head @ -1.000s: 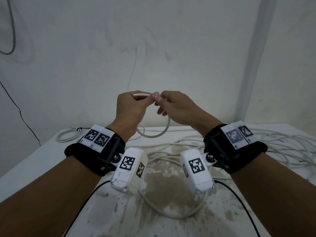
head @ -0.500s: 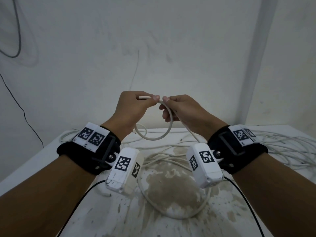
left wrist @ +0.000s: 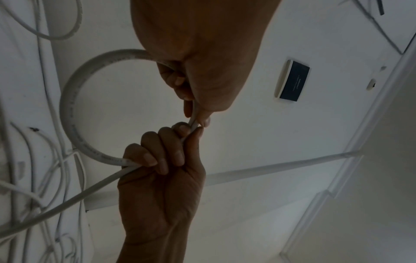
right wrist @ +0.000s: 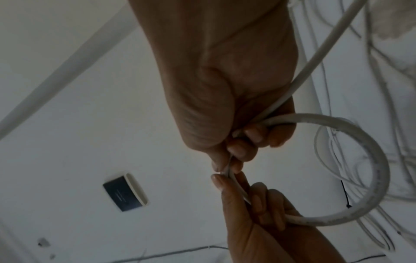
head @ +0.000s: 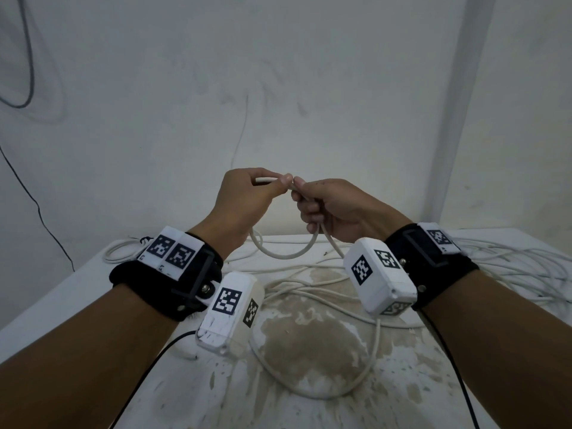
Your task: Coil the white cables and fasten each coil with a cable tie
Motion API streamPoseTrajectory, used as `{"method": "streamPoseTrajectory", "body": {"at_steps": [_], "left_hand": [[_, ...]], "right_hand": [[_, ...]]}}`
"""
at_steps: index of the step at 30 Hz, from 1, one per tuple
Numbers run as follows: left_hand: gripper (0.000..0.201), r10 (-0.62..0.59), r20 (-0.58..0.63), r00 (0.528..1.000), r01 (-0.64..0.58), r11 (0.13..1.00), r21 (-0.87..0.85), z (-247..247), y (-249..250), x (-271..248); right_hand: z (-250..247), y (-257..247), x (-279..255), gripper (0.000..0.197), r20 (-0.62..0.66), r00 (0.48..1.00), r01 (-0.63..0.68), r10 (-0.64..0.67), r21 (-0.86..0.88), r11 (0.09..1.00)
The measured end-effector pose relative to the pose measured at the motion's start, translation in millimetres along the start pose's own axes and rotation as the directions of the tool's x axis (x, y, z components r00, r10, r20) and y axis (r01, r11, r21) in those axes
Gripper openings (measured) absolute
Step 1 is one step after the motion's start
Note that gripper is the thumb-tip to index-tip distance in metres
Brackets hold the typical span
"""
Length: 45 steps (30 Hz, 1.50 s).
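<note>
I hold one white cable (head: 284,256) up in front of the wall, above the table. My left hand (head: 283,181) pinches the cable near its free end between thumb and forefinger, and the end sticks out to the left. My right hand (head: 298,184) meets it fingertip to fingertip, its fingers curled round two strands. Between the hands the cable hangs in one small round loop (left wrist: 67,110), also seen from the right wrist as the loop (right wrist: 380,160). The trailing strand (right wrist: 315,58) runs from my right hand (right wrist: 236,106) down to the table. My left hand (left wrist: 198,76) holds nothing else.
The stained white table (head: 309,345) carries a slack cable loop (head: 315,394) in front. A tangle of white cables (head: 510,267) lies at the right. A small tied coil (head: 123,249) lies at the back left. A black cable tie (right wrist: 344,195) lies among the cables.
My right hand's fingers have curled tighter round the cable and now also hold the trailing strand. Both hands stay together in front of the wall, and the loop hangs much as before.
</note>
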State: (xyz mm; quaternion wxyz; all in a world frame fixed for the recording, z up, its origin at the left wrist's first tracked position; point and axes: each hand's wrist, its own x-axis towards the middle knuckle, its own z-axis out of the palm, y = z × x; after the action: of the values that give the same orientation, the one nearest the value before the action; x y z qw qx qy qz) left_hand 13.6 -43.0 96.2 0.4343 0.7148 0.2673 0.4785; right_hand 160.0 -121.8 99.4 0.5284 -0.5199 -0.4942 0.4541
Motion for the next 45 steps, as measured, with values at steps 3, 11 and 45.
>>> {"method": "streamPoseTrajectory", "body": {"at_steps": [3, 11, 45], "left_hand": [[0.013, -0.017, 0.01, 1.0, 0.017, 1.0, 0.003, 3, 1, 0], [0.021, -0.065, 0.015, 0.998, 0.064, 0.995, 0.073, 3, -1, -1], [0.051, -0.541, 0.298, 0.786, 0.554, 0.831, 0.049, 22, -7, -47]], "right_hand": [[-2, 2, -2, 0.029, 0.015, 0.999, -0.031, 0.03, 0.075, 0.997], [-6, 7, -1, 0.026, 0.074, 0.997, -0.01, 0.007, 0.043, 0.999], [-24, -16, 5, 0.037, -0.515, 0.845, 0.386, -0.143, 0.404, 0.829]]}}
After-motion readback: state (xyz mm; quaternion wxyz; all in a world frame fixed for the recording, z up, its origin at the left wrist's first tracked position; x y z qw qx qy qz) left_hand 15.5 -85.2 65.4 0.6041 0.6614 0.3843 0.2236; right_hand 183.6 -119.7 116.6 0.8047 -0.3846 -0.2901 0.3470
